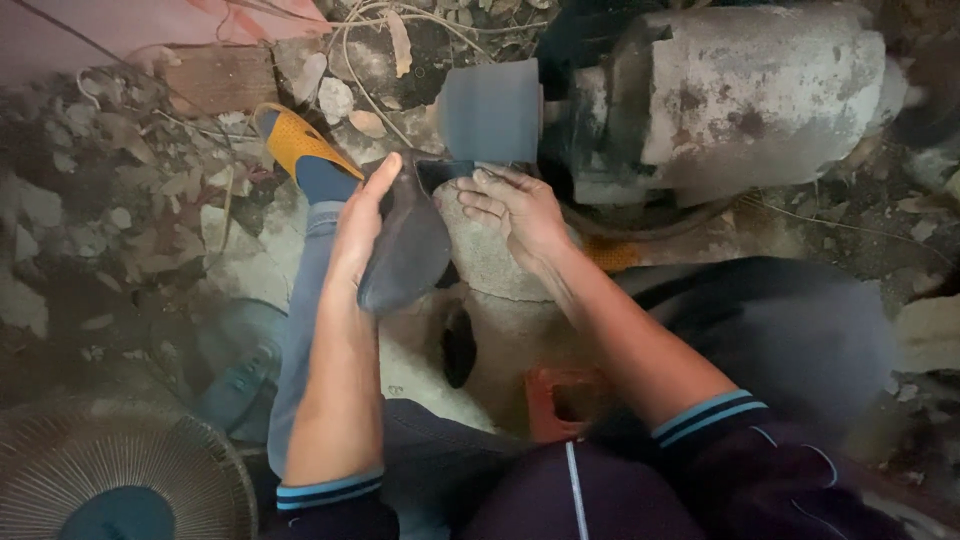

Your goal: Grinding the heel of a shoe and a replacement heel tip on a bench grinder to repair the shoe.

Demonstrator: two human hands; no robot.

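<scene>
Head view: both hands (pixel 440 215) grip a dark shoe upper (pixel 410 245) against the sanding drum (pixel 490 110), fan (pixel 110 470) nearby.

A rough workshop: a grimy motor (pixel 740 100) with grinding drum (pixel 490 110) on rubble-strewn ground (pixel 120 200).

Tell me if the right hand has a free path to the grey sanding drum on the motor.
Probably yes: the right hand sits just below the grey sanding drum, with only the dark shoe piece edge near its fingers.

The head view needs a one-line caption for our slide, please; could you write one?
Both hands, left hand and right hand, press a dark shoe-shaped piece against a motor-driven sanding drum.
</scene>
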